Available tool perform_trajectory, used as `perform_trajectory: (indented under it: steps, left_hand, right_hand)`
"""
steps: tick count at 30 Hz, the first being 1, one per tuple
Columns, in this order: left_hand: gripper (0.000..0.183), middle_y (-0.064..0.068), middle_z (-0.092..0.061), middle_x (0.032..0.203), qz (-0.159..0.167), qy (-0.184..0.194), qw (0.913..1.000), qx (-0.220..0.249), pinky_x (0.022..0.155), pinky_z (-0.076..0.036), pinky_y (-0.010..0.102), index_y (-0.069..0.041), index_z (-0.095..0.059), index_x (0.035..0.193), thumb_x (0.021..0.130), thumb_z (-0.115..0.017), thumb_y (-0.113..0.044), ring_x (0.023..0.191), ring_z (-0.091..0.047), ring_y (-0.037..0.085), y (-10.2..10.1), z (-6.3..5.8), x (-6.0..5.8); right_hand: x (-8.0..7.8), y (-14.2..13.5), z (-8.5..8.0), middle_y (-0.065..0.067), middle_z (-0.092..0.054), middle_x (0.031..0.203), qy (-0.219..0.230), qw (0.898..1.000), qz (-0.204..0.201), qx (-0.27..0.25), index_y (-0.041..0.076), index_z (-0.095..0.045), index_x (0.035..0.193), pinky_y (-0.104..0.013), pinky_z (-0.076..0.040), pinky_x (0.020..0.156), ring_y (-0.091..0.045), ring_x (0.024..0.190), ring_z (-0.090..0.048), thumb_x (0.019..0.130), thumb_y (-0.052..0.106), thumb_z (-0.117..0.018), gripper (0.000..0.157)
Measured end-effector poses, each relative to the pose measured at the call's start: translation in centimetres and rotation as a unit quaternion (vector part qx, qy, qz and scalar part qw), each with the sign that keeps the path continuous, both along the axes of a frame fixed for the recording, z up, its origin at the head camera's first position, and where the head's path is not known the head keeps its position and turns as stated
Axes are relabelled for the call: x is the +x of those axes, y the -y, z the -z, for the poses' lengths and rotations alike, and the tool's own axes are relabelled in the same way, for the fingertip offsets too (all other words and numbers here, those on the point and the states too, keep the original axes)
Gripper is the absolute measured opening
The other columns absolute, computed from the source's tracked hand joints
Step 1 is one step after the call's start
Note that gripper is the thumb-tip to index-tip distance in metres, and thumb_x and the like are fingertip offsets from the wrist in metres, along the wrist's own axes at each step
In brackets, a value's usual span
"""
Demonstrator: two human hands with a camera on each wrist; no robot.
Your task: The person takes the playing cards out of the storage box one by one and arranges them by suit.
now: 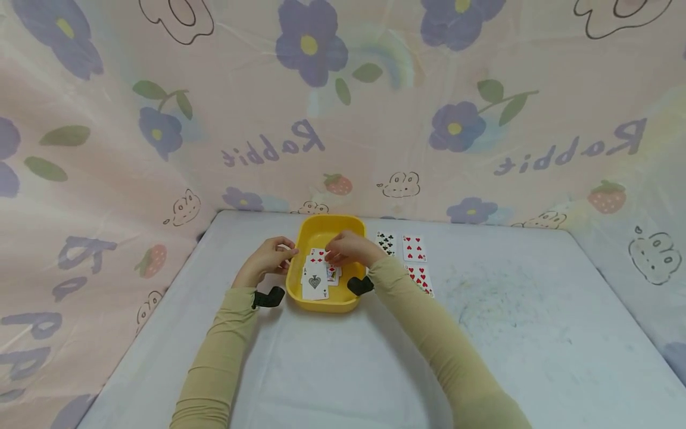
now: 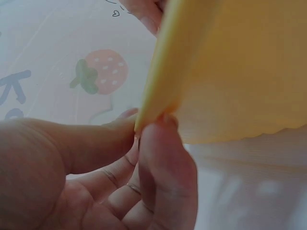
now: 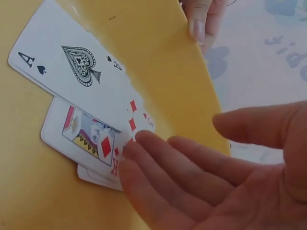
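A yellow plastic tray (image 1: 327, 306) stands on the table with several playing cards inside. On top of the pile lies an ace of spades (image 3: 79, 64), overlapping a king of diamonds (image 3: 91, 136) and another diamond card (image 1: 317, 254). My left hand (image 1: 270, 257) pinches the tray's left rim between thumb and fingers, as the left wrist view shows close up. Over the tray hovers my right hand (image 1: 351, 247), its fingers extended and thumb apart. Its fingertips (image 3: 132, 179) are at the edge of the diamond cards; whether they touch them I cannot tell.
Right of the tray, face-up cards lie on the white table (image 1: 332, 369): a clubs card (image 1: 386, 241), a hearts card (image 1: 414, 248) and another hearts card (image 1: 420, 277), partly behind the right sleeve. A patterned cloth (image 1: 364, 125) hangs behind the table and along its sides.
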State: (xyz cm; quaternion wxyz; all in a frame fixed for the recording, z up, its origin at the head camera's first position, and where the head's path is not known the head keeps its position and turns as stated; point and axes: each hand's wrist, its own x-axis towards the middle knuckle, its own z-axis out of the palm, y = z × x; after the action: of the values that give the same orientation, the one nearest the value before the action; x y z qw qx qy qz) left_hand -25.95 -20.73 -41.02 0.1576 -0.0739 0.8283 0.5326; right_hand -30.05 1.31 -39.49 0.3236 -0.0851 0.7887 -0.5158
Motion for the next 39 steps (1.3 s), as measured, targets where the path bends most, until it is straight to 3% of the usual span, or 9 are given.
perform_trajectory:
  steps: [10,20,29,34,39]
  left_hand:
    - [0.028,0.008,-0.057,0.082,0.001,-0.003,1.0,0.004,0.058,-0.054,0.026,-0.003,-0.05,0.117,0.097,-0.059,-0.02,0.061,-0.054,0.014,-0.07,-0.24,0.13]
    - [0.028,0.007,-0.056,0.079,0.003,-0.006,1.0,0.004,0.057,-0.053,0.025,-0.002,-0.051,0.117,0.097,-0.059,-0.02,0.06,-0.053,0.014,-0.15,-0.32,0.16]
    - [0.028,0.007,-0.057,0.079,0.01,-0.004,0.9998,0.017,0.056,-0.053,0.025,-0.001,-0.049,0.118,0.098,-0.058,-0.019,0.058,-0.055,0.013,-0.04,-0.22,-0.05]
    - [0.029,0.007,-0.056,0.078,0.008,-0.006,0.9998,0.017,0.056,-0.053,0.025,-0.001,-0.049,0.118,0.097,-0.058,-0.019,0.058,-0.055,0.013,-0.03,-0.1,-0.11]
    - [0.029,0.007,-0.056,0.078,0.008,-0.008,0.9999,0.011,0.056,-0.054,0.026,-0.002,-0.05,0.117,0.097,-0.058,-0.02,0.058,-0.055,0.014,-0.01,0.06,-0.04]
  right_hand:
    - [0.44,0.59,0.39,-0.024,-0.065,0.107,-0.019,0.997,-0.052,0.044,-0.008,-0.059,0.118,-0.044,-0.051,0.088,-0.038,0.098,-0.063,0.097,0.022,-0.055,0.036]
    - [0.87,0.73,0.45,-0.02,-0.068,0.098,-0.037,0.992,-0.083,0.09,-0.007,-0.062,0.111,-0.039,-0.054,0.08,-0.033,0.087,-0.066,0.098,0.024,-0.054,0.034]
    - [0.56,0.63,0.67,-0.019,-0.068,0.093,-0.044,0.991,-0.077,0.099,-0.006,-0.065,0.106,-0.04,-0.051,0.084,-0.027,0.08,-0.063,0.096,0.025,-0.056,0.034]
    - [0.44,0.62,0.65,-0.022,-0.067,0.097,-0.049,0.994,-0.045,0.087,-0.007,-0.066,0.105,-0.04,-0.051,0.085,-0.031,0.085,-0.063,0.096,0.024,-0.057,0.034]
    - [0.37,0.61,0.66,-0.021,-0.069,0.097,-0.039,0.994,-0.054,0.086,-0.007,-0.066,0.105,-0.038,-0.053,0.083,-0.032,0.089,-0.066,0.096,0.026,-0.056,0.035]
